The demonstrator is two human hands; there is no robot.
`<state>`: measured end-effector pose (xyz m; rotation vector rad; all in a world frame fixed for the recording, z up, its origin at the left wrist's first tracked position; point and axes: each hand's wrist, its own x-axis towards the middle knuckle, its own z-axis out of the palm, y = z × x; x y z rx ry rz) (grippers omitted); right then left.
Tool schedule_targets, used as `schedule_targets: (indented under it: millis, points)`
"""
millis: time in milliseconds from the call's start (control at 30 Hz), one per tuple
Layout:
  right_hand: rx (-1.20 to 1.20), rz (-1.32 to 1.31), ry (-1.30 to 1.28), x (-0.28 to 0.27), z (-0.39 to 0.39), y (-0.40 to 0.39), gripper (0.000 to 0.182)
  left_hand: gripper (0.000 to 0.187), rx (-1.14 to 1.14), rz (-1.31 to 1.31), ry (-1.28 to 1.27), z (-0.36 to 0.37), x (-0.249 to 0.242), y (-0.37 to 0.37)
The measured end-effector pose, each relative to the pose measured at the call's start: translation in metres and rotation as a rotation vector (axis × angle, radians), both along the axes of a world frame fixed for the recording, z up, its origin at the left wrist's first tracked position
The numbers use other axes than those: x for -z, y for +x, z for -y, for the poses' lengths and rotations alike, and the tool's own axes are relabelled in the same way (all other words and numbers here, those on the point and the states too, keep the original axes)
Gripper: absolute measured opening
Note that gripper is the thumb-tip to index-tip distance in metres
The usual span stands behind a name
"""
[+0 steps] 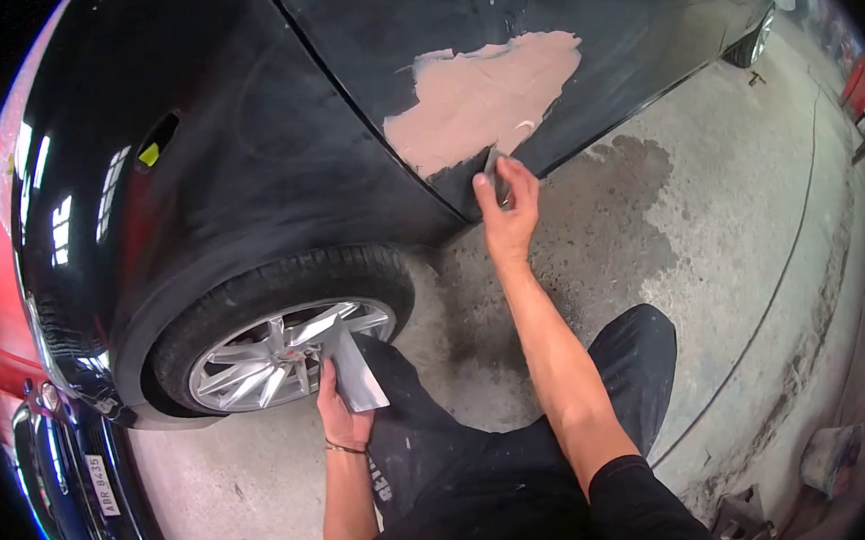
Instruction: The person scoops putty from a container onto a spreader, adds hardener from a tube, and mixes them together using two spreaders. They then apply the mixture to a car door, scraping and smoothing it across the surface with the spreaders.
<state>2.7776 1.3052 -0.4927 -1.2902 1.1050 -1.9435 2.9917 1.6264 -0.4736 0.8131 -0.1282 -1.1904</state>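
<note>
A patch of pink body filler (486,96) covers the lower part of the dark car door (625,6), with an uneven outline. At the patch's lower edge my right hand (510,204) pinches a small, dark, flat spreader (491,163) between thumb and fingers; its edge is against or very close to the panel. My left hand (342,412) grips a flat grey metal plate (352,366) low down, in front of the car's wheel (288,355). Most of the left fingers are hidden behind the plate.
The concrete floor (730,219) has a dark damp stain (609,207) beside the door. A cable (801,234) runs along it. A second dark car (86,485) stands at lower left. A grimy container (832,458) sits at lower right.
</note>
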Motion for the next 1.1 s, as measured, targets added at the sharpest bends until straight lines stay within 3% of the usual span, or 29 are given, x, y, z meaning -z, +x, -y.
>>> schedule_targets:
  millis: [133,167,233,300,533,867,1100]
  points:
    - [-0.118,-0.303,0.016,0.019,-0.021,-0.038,0.037,0.041,0.014,-0.031,-0.007,0.0,-0.001,0.0]
    - [-0.036,-0.366,-0.071,0.017,-0.014,-0.049,0.04,0.042,0.018,-0.031,-0.014,0.0,0.0,0.0]
    - [-0.02,0.091,0.101,-0.001,0.01,-0.068,0.043,0.043,0.027,-0.027,-0.019,-0.001,0.002,0.002]
    - [0.042,0.112,0.076,-0.023,0.031,-0.083,0.044,0.043,0.038,-0.019,-0.012,0.0,0.001,0.003]
    - [0.0,0.016,-0.034,-0.057,0.062,-0.082,0.04,0.045,0.05,-0.028,-0.009,-0.001,0.004,0.006]
    - [-0.018,-0.145,-0.095,-0.021,0.041,-0.057,0.044,0.045,0.05,-0.072,-0.025,-0.001,-0.001,0.003]
    - [0.032,-0.111,-0.011,0.002,0.002,-0.004,0.046,0.045,0.016,-0.047,-0.007,0.001,0.0,0.0]
